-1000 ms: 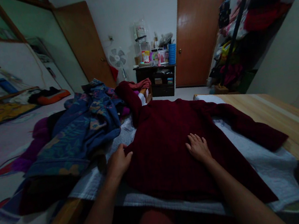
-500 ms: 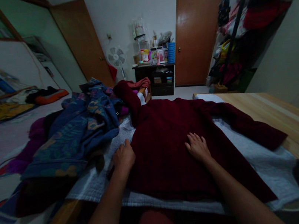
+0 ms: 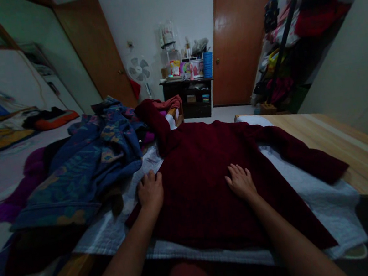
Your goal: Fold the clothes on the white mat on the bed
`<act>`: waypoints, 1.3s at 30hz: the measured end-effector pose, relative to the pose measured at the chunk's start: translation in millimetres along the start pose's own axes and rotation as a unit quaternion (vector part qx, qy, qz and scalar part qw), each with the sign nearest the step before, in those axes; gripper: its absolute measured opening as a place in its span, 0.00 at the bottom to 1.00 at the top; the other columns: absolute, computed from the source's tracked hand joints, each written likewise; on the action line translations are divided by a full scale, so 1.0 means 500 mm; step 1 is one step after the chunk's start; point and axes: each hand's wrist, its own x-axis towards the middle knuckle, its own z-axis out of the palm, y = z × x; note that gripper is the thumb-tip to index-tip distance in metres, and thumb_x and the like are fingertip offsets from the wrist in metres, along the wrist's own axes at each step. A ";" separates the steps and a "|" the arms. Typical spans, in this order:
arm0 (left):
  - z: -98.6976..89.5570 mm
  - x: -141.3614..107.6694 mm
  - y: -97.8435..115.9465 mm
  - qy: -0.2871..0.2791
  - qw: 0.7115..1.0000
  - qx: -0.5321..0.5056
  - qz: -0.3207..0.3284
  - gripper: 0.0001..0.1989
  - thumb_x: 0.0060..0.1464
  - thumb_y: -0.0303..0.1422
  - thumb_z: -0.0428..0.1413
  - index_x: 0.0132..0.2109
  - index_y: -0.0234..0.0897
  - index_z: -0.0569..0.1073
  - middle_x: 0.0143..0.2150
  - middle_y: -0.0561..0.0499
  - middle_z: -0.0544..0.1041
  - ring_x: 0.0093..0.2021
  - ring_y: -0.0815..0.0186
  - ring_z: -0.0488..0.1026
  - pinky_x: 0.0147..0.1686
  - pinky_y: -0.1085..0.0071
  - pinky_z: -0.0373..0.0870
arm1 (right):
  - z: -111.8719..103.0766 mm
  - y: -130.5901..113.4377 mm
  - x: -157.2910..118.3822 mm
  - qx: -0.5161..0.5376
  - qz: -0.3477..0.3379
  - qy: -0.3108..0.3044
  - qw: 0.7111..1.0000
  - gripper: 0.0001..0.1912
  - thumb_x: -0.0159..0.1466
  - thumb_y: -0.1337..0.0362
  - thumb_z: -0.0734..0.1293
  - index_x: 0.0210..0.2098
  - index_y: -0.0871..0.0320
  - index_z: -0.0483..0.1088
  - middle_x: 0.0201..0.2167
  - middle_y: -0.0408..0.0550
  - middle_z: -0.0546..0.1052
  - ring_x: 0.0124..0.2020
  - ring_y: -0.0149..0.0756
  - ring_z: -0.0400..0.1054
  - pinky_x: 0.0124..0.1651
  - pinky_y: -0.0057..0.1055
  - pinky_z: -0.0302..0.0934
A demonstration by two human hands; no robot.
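A dark maroon long-sleeved sweater (image 3: 209,189) lies spread out in front of me on a pale blue-grey cloth (image 3: 311,179). One sleeve stretches out to the right; the other bends up at the far left. My left hand (image 3: 151,190) rests at the garment's left edge, back of the hand up, fingers slightly apart and open. On the middle of the sweater lies my right hand (image 3: 241,181), flat and open with its fingers spread. Neither hand grips anything.
To the left is a heap of clothes with a blue floral garment (image 3: 103,154) on top. A wooden board (image 3: 329,134) extends to the right. Farther back stand a fan (image 3: 139,69), a dark cabinet (image 3: 190,102) and a closed door (image 3: 241,37). Bags hang at the right.
My left hand's fingers, curled at the sweater's left edge before, now lie flatter and more apart. My right hand stays flat on the sweater. The view has shifted slightly.
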 end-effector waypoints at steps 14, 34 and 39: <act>0.055 0.015 0.071 -0.143 0.988 -0.042 0.039 0.34 0.59 0.53 0.46 0.67 0.43 0.60 0.66 0.31 0.61 0.64 0.37 0.57 0.55 0.45 0.58 | 0.007 0.005 0.002 0.006 -0.006 -0.001 1.000 0.28 0.69 0.55 0.53 0.64 0.59 0.58 0.67 0.53 0.58 0.68 0.45 0.47 0.67 0.47 0.35; 0.096 0.039 0.143 -0.079 0.984 -0.081 0.137 0.26 0.64 0.35 0.42 0.67 0.35 0.59 0.69 0.39 0.57 0.69 0.50 0.50 0.64 0.52 0.48 | -0.029 0.021 -0.027 -0.007 0.094 -0.038 0.995 0.32 0.67 0.47 0.56 0.66 0.55 0.56 0.70 0.54 0.51 0.69 0.55 0.43 0.65 0.51 0.41; 0.061 -0.010 0.243 -0.147 0.953 -0.177 0.199 0.30 0.64 0.47 0.41 0.69 0.43 0.53 0.72 0.45 0.50 0.70 0.45 0.48 0.63 0.46 0.51 | -0.121 0.062 -0.013 0.010 0.071 -0.067 0.995 0.21 0.67 0.57 0.58 0.54 0.59 0.70 0.52 0.58 0.73 0.52 0.46 0.68 0.53 0.38 0.58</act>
